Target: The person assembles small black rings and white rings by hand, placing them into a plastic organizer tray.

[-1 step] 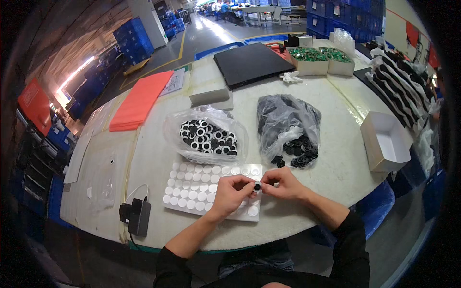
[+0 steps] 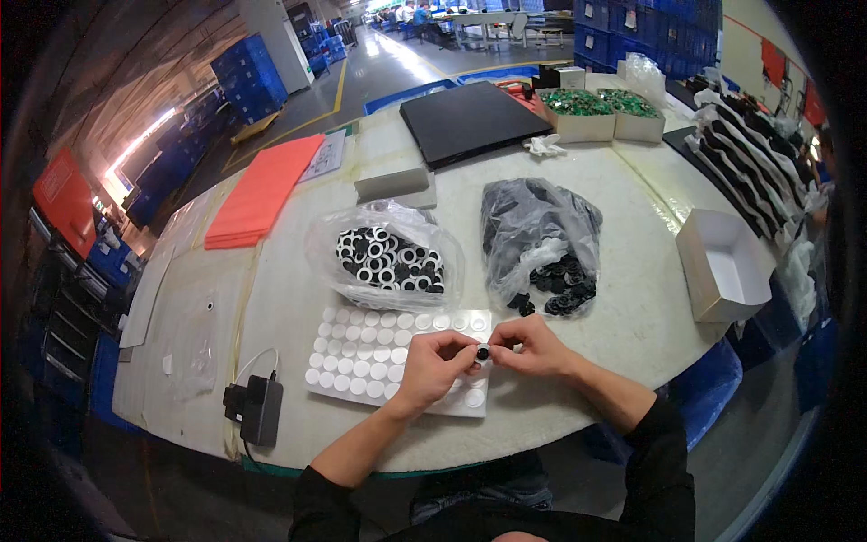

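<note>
A small round black piece (image 2: 482, 353) with a pale edge sits pinched between both hands. My left hand (image 2: 433, 369) grips it from the left with thumb and forefinger, its other fingers curled. From the right, the fingertips of my right hand (image 2: 536, 350) close on the same piece. Under the hands lies a white sheet (image 2: 450, 409) carrying rows of round white discs; my left hand covers part of it. Behind it, a clear plastic bag (image 2: 318, 244) is spread around many black-and-white rings. A second plastic bag (image 2: 506, 212), to its right, holds small black round parts.
A black adapter (image 2: 260, 411) with a cable lies at the left. An open white box (image 2: 722, 266) stands at the right. Farther back are orange cloth (image 2: 262, 190), a flat black panel (image 2: 474, 122) and boxes of green pieces (image 2: 578, 126). A blue bin (image 2: 709, 397) sits below the right edge.
</note>
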Motion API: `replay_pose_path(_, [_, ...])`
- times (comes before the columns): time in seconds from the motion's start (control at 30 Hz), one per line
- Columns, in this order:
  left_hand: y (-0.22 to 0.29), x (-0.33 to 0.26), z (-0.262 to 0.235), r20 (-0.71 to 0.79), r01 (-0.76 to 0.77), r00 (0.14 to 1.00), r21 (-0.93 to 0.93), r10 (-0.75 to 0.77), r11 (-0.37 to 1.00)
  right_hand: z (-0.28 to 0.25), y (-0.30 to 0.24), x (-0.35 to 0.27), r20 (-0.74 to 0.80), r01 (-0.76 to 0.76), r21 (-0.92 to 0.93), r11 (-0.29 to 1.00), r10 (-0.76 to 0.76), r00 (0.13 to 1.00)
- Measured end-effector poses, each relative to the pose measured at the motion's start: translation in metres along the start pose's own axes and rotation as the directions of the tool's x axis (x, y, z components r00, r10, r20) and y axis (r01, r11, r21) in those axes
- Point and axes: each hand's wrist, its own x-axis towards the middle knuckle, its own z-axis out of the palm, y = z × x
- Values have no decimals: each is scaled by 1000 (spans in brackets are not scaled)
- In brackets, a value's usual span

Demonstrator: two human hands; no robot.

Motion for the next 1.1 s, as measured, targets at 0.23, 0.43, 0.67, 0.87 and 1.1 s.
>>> replay_pose_path(0.23, [20, -6, -9, -107, -168, 981, -44, 163, 985, -57, -4, 0, -362, -128, -217, 968, 42, 931])
replay_pose_path(0.43, [67, 25, -40, -197, -359, 730, 703, 654, 613, -107, -4, -28, -317, -298, -758, 580, 72, 946])
replay_pose_path(0.67, [98, 97, -101, -221, 31, 836, 933, 503, 358, -84, -8, -9, -355, -317, -647, 694, 94, 930])
replay_pose_path(0.87, [102, 41, -69, 34, -165, 753, 977, 658, 138, -77, 0, -9, -442, -253, -588, 768, -43, 896])
replay_pose_path(1.1, [63, -69, -63, 30, -178, 952, 865, 304, 470, -63, -9, -9, -334, -149, -269, 951, 53, 941])
